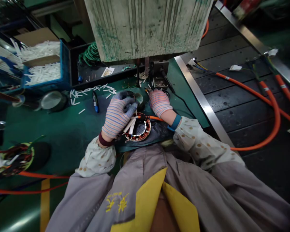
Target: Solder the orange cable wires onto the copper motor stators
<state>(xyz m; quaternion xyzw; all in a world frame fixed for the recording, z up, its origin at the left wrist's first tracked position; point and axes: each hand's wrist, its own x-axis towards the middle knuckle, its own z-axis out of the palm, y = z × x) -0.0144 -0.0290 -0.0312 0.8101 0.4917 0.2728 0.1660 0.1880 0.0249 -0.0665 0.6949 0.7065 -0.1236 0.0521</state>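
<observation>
Head view: wound stator core lies flat on the green bench mat, lower centre of frame, its bore axis roughly upright; orange lead runs rightward. Judged heavy and stiff: I'd take the outer rim, sparing copper windings and white sleeves. My left hand is curled, fingers closed above the stator; my right hand is bunched at the fingertips. Whether either grips anything, I cannot tell.

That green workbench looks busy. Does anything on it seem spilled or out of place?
Yes: loose white sticks lie scattered across the green mat, around a blue pen, while others like them are piled in the blue crate. They look spilled rather than put there.
</observation>
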